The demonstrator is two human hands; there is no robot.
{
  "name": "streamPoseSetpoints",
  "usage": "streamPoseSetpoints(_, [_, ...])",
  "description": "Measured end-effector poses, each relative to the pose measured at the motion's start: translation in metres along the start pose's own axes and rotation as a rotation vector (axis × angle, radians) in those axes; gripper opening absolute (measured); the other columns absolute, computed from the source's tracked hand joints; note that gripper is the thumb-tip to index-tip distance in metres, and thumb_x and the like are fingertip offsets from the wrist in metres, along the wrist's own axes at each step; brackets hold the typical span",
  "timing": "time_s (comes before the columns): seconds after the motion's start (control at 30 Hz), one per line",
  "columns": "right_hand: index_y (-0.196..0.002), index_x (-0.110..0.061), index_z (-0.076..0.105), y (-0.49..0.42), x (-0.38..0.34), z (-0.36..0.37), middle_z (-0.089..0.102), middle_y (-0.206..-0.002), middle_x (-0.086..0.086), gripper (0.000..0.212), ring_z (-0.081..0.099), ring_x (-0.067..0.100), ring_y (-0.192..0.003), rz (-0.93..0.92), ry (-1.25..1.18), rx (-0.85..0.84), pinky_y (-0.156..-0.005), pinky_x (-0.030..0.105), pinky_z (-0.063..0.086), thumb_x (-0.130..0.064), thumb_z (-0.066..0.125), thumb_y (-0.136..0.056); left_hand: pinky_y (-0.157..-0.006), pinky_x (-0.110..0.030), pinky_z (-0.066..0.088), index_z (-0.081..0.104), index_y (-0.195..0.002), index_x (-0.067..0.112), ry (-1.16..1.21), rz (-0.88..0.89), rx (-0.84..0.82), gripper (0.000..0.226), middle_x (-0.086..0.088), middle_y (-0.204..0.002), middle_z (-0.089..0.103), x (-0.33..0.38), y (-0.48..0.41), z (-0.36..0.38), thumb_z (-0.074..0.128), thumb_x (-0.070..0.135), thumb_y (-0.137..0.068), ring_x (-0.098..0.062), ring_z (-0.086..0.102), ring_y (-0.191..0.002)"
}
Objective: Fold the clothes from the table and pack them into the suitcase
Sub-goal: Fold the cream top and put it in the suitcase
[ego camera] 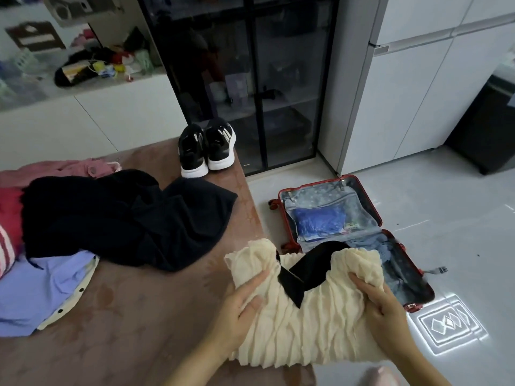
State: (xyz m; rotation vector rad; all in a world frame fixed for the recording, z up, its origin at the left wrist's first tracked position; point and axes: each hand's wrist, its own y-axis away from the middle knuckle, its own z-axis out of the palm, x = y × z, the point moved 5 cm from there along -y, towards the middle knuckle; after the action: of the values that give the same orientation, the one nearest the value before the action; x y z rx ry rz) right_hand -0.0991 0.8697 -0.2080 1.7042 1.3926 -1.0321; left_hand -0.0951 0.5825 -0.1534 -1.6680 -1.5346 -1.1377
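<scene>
Cream, crinkled fabric fills the nearest part of the view: a pleated garment (306,332) is held at the right edge of the counter (125,316), its right part reaching past the edge and covering part of the nearer half of the suitcase (320,192) in the picture. The left hand (242,305) grips a bunched fold at the garment's left side, thumb on top and fingers curled into the cloth; the right hand (381,310) clutches the right side in the same way. A black strip of fabric (298,277) runs slantwise across the garment's upper middle, between the two hands. The counter is covered in a brownish-pink cloth. On its left side lies a pale blue shirt (41,288) with a cream edge and dark buttons, and just beyond it a red and white striped piece (8,246) at the frame's edge. A big rumpled black garment (125,213) sprawls over the middle of the counter, partly on the blue shirt, with a pink garment (75,168) behind it. The suitcase lies open on the pale floor (446,218) to the right of the counter, red-rimmed, with a blue bundle (317,221) behind the mesh pocket of its far half. At the counter's far corner stands a pair of black sneakers (206,149) with white soles, side by side. Beyond them rises a dark glass-doored cabinet (250,79), with white cupboards (404,93) to its right.
</scene>
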Motion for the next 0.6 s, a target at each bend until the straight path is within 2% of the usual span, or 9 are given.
streamPoseSetpoints(0.1, [-0.095, -0.073, 0.055, -0.027, 0.036, -0.039, 0.047, -0.133, -0.003, 0.094, 0.044, 0.018, -0.125, 0.013, 0.012, 0.005, -0.105, 0.012, 0.026, 0.02, 0.043, -0.083, -0.099, -0.002, 0.028, 0.049, -0.128, 0.043, 0.106, -0.058, 0.044, 0.045, 0.02, -0.139, 0.045, 0.019, -0.031, 0.044, 0.057, 0.016, -0.093, 0.012, 0.035, -0.129])
streamPoseSetpoints(0.17, [-0.094, -0.072, 0.055, -0.045, 0.056, -0.067, 0.047, -0.133, -0.005, 0.091, 0.043, 0.016, -0.124, 0.03, 0.008, 0.008, -0.106, 0.02, 0.029, 0.018, 0.044, -0.083, -0.097, 0.0, 0.026, 0.047, -0.126, 0.041, 0.107, -0.105, 0.086, 0.047, 0.023, -0.138, 0.042, 0.023, -0.053, 0.08, 0.061, 0.015, -0.091, 0.016, 0.034, -0.126])
streamPoseSetpoints(0.3, [-0.098, -0.067, 0.059, -0.076, 0.118, -0.118, 0.05, -0.129, -0.012, 0.085, 0.045, 0.01, -0.12, 0.064, 0.07, -0.031, -0.093, -0.002, 0.027, 0.015, 0.048, -0.08, -0.103, -0.013, 0.019, 0.033, -0.141, 0.033, 0.054, -0.281, 0.003, 0.063, 0.012, -0.137, 0.032, 0.012, -0.089, 0.178, 0.063, 0.018, -0.088, 0.0, 0.027, -0.131])
streamPoseSetpoints(0.43, [-0.117, -0.028, 0.066, -0.093, 0.186, -0.151, 0.049, -0.117, -0.041, 0.046, 0.05, 0.007, -0.114, 0.189, 0.064, -0.139, -0.082, -0.006, 0.029, 0.005, 0.051, -0.089, -0.096, -0.008, 0.019, 0.03, -0.143, 0.024, 0.049, -0.407, -0.009, 0.073, -0.009, -0.144, 0.03, -0.007, -0.102, 0.276, 0.067, 0.009, -0.083, -0.015, 0.028, -0.137])
streamPoseSetpoints(0.47, [-0.119, -0.027, 0.065, -0.095, 0.204, -0.156, 0.052, -0.109, -0.046, 0.042, 0.052, 0.005, -0.112, 0.245, 0.048, -0.168, -0.08, -0.005, 0.03, 0.002, 0.051, -0.091, -0.094, -0.007, 0.021, 0.028, -0.143, 0.024, 0.057, -0.452, -0.007, 0.077, -0.012, -0.144, 0.031, -0.013, -0.102, 0.298, 0.069, 0.01, -0.08, -0.017, 0.03, -0.136])
streamPoseSetpoints(0.5, [-0.119, -0.036, 0.063, -0.096, 0.222, -0.16, 0.055, -0.107, -0.043, 0.045, 0.053, 0.006, -0.11, 0.288, 0.049, -0.206, -0.078, -0.004, 0.032, -0.001, 0.051, -0.092, -0.092, -0.006, 0.021, 0.024, -0.143, 0.022, 0.041, -0.476, -0.003, 0.083, -0.015, -0.143, 0.033, -0.02, -0.103, 0.318, 0.069, 0.018, -0.074, -0.021, 0.033, -0.135])
streamPoseSetpoints(0.53, [-0.116, -0.051, 0.06, -0.098, 0.238, -0.161, 0.057, -0.109, -0.033, 0.056, 0.053, 0.009, -0.108, 0.295, 0.065, -0.261, -0.079, -0.004, 0.033, -0.001, 0.053, -0.091, -0.091, -0.006, 0.022, 0.023, -0.142, 0.018, 0.006, -0.487, 0.016, 0.087, -0.019, -0.142, 0.036, -0.028, -0.104, 0.335, 0.066, 0.03, -0.067, -0.027, 0.036, -0.135])
streamPoseSetpoints(0.57, [-0.11, -0.063, 0.056, -0.1, 0.256, -0.163, 0.055, -0.111, -0.024, 0.066, 0.052, 0.012, -0.107, 0.292, 0.106, -0.3, -0.082, -0.003, 0.033, 0.0, 0.055, -0.09, -0.091, -0.008, 0.024, 0.034, -0.139, 0.02, -0.029, -0.502, 0.038, 0.084, -0.023, -0.139, 0.04, -0.04, -0.106, 0.352, 0.058, 0.04, -0.06, -0.033, 0.038, -0.133])
streamPoseSetpoints(0.6, [-0.11, -0.065, 0.054, -0.104, 0.272, -0.166, 0.053, -0.117, -0.018, 0.066, 0.051, 0.012, -0.11, 0.291, 0.139, -0.312, -0.085, -0.003, 0.031, -0.002, 0.057, -0.09, -0.092, -0.01, 0.026, 0.05, -0.131, 0.028, -0.063, -0.507, 0.053, 0.077, -0.027, -0.136, 0.042, -0.055, -0.108, 0.368, 0.052, 0.044, -0.056, -0.038, 0.038, -0.132])
